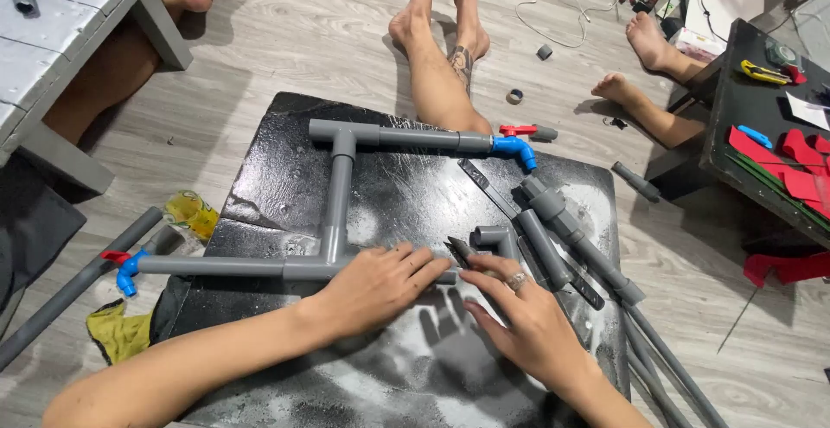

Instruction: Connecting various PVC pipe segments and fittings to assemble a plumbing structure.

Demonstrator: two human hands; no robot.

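A grey pipe assembly [335,194] lies flat on a low black table [406,376]: two horizontal runs joined by an upright piece through tee fittings. Each run ends in a blue tap with a red handle, one at the top right [516,146] and one at the lower left [128,271]. My left hand [380,285] presses flat on the lower tee and pipe. My right hand [519,316] pinches the end of that lower pipe, next to a grey elbow fitting [497,239].
Several loose grey pipes and a coupling [566,229] lie on the table's right side and run off its edge. Other people's bare legs [441,56] rest on the wooden floor beyond. A second black table [778,134] with red pieces stands right. A yellow rag [117,333] lies left.
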